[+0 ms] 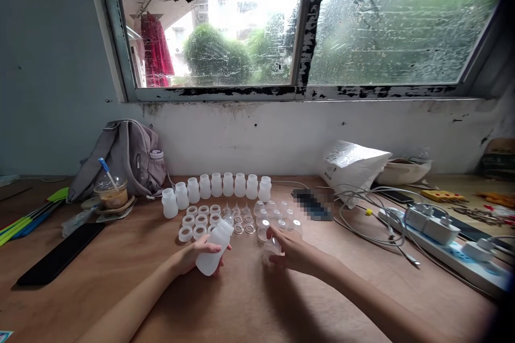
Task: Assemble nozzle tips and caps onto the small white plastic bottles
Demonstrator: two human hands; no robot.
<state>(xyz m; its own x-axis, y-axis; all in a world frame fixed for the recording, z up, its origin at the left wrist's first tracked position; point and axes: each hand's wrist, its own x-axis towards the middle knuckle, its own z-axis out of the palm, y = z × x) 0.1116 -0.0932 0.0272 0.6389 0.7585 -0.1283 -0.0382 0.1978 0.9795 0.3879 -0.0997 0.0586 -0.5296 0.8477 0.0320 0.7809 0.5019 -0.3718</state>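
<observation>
My left hand [198, 251] is wrapped round a frosted white baby bottle [211, 251], which leans to the right, neck upward, above the table. In my right hand [292, 251] a clear dome-shaped cap [271, 250] is gripped between thumb and fingers, at the near edge of a group of similar clear caps [277, 213]. Just beyond the held bottle lie rows of white screw rings [200, 220] and clear bottle nipples [246, 213]. Behind them several matching bottles [216, 185] stand upright in a curved row.
A black phone-like slab [60, 254] lies at left, near an iced drink cup [110, 193] and a grey backpack [127, 158]. On the right are a white power strip [454, 249], tangled cables [362, 236] and a white bag [354, 163]. A blurred dark object [314, 204] lies beyond the caps.
</observation>
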